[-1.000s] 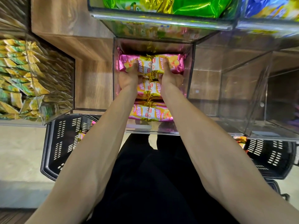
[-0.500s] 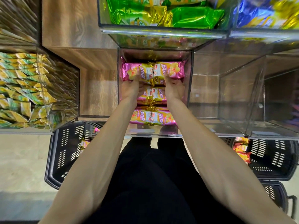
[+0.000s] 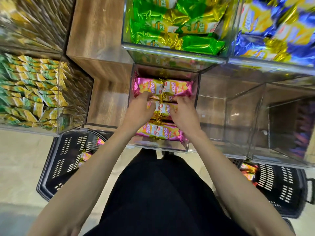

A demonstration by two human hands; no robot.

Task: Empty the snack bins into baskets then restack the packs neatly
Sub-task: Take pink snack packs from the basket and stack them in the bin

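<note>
Both hands have drawn back from the far row. Left hand (image 3: 139,110) and right hand (image 3: 185,114) curl over the middle pink packs (image 3: 164,108) in the clear bin (image 3: 158,148), though I cannot tell if they grip. Packs lie crosswise, 2 per row, long axes left-to-right, ends meeting mid-bin. Slick foil could slide and skew the rows.

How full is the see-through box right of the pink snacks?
Empty: through the clear bin only its own walls and the wooden shelf show, no packs inside. The pink packs lie in the neighbouring bin.
</note>
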